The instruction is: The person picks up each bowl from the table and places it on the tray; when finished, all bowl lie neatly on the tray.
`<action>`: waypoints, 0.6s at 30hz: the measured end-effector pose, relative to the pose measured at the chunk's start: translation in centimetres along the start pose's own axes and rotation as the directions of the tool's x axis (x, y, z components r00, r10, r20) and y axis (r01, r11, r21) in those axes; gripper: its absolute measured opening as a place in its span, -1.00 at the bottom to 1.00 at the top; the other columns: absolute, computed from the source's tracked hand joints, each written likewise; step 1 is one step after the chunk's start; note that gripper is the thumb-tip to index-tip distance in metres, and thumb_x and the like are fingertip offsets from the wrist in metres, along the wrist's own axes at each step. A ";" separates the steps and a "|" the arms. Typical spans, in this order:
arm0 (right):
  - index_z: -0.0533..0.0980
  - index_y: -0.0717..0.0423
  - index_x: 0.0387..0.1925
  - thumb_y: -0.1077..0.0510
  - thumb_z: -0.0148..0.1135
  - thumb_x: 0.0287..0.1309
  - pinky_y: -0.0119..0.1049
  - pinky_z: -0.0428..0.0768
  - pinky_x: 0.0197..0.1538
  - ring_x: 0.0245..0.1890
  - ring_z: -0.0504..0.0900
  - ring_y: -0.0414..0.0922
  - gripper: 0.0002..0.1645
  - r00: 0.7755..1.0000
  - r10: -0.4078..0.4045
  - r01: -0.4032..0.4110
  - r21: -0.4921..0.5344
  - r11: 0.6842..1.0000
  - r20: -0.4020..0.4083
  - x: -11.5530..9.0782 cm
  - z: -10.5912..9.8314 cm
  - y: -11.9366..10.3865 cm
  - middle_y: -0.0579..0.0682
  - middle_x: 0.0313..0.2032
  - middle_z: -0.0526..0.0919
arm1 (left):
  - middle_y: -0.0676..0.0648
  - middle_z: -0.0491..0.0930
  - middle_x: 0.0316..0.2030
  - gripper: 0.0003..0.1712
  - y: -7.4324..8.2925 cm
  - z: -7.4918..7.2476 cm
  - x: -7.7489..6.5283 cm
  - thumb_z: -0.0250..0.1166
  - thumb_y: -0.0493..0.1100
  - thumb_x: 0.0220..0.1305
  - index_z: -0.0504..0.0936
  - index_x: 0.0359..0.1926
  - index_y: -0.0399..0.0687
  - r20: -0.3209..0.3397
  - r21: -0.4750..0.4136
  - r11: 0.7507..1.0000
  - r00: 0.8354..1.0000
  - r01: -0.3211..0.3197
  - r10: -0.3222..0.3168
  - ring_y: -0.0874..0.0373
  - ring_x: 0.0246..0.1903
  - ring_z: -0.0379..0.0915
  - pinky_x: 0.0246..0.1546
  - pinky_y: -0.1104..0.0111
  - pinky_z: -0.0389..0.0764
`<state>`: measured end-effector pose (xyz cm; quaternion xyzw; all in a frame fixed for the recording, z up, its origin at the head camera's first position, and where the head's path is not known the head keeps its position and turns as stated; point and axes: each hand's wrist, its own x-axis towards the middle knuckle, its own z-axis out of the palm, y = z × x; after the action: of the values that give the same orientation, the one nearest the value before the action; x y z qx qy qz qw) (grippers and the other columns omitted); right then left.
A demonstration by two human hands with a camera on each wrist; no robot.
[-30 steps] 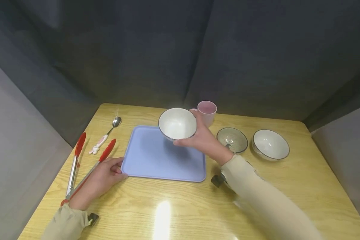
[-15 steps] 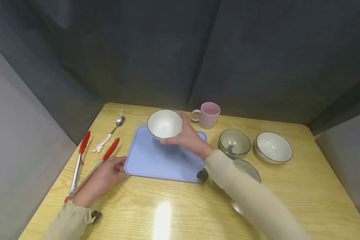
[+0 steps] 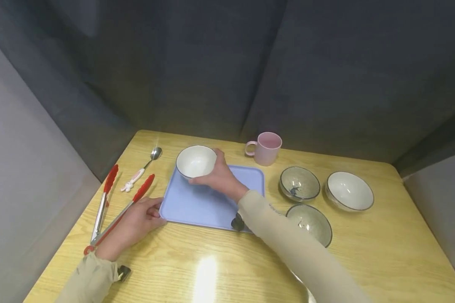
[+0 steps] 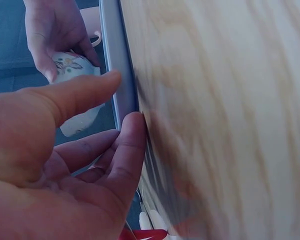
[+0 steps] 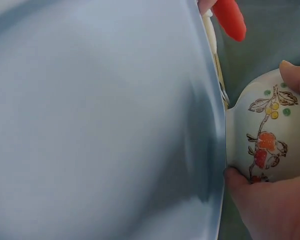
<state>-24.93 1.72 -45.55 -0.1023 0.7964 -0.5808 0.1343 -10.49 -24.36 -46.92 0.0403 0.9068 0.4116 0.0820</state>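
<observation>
My right hand [image 3: 224,179] holds a white bowl [image 3: 196,162] by its right side, thumb in front and fingers behind. The bowl hangs low over the back left part of a light blue tray [image 3: 201,206]. Painted leaves and red fruit decorate the bowl's outer wall [image 5: 265,137] in the right wrist view, where its foot shows close to the tray's rim. At the tray's front left corner, my left hand [image 3: 136,221] pinches the edge between thumb and fingers. Its wrist and forearm lie over one arm of the red-tipped tongs [image 3: 100,212].
A spoon [image 3: 151,158] with a rabbit handle lies left of the tray. Behind the tray's right end stands a pink mug [image 3: 268,150]. On the right are a speckled bowl [image 3: 300,182], another greenish bowl [image 3: 311,227] partly behind my right sleeve, and a white bowl [image 3: 349,191].
My right hand has carried the white bowl leftward across the tray and lower toward its back left part. The left hand has kept its place at the tray's corner.
</observation>
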 end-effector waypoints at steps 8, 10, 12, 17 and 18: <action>-0.11 0.02 0.78 0.02 0.86 -0.11 0.11 0.45 0.64 0.54 0.47 0.16 0.67 0.999 0.037 -0.037 0.020 0.999 -0.033 0.9 1.5 0.2 0.22 0.59 0.36 | -0.27 0.71 0.07 -0.23 0.2 0.0 0.0 0.60 -0.33 0.35 0.53 0.49 -0.50 -0.001 0.023 1.000 1.000 -0.006 0.007 0.07 -0.07 0.70 -0.12 0.41 0.77; -0.12 0.01 0.78 0.02 0.87 -0.11 0.11 0.44 0.65 0.55 0.46 0.17 0.67 0.998 0.048 -0.046 0.028 0.999 -0.038 1.1 1.8 0.3 0.22 0.59 0.36 | -0.27 0.72 0.07 -0.24 0.2 0.1 0.1 0.60 -0.33 0.35 0.54 0.48 -0.49 -0.002 0.025 1.000 1.000 -0.014 0.014 0.07 -0.08 0.70 -0.11 0.40 0.77; -0.12 0.01 0.79 0.03 0.87 -0.11 0.10 0.43 0.66 0.56 0.46 0.17 0.67 0.998 0.051 -0.050 0.036 0.998 -0.043 1.3 2.1 0.4 0.22 0.60 0.35 | -0.27 0.71 0.08 -0.24 0.2 0.1 0.1 0.60 -0.34 0.35 0.54 0.48 -0.50 -0.001 0.023 1.000 1.000 -0.016 0.016 0.08 -0.08 0.69 -0.12 0.39 0.77; -0.11 0.04 0.78 0.07 0.87 -0.12 0.08 0.43 0.67 0.56 0.47 0.18 0.67 0.998 0.040 -0.037 0.064 0.997 -0.057 1.9 3.0 0.7 0.24 0.60 0.34 | -0.26 0.71 0.06 -0.24 0.0 0.1 0.1 0.60 -0.34 0.34 0.53 0.48 -0.51 -0.005 0.027 1.000 1.000 -0.012 0.013 0.09 -0.09 0.69 -0.13 0.40 0.77; -0.11 0.03 0.78 0.07 0.87 -0.13 0.08 0.44 0.66 0.56 0.47 0.18 0.67 0.997 0.041 -0.037 0.067 0.997 -0.059 2.0 3.2 0.7 0.24 0.60 0.34 | -0.26 0.71 0.06 -0.24 0.0 0.0 0.1 0.60 -0.34 0.34 0.53 0.48 -0.50 -0.006 0.028 1.000 1.000 -0.010 0.010 0.08 -0.09 0.69 -0.13 0.40 0.77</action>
<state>-25.74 -1.55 -47.33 -0.0646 0.7823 -0.6068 0.1249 -10.57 -24.34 -46.96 0.0445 0.9124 0.3996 0.0766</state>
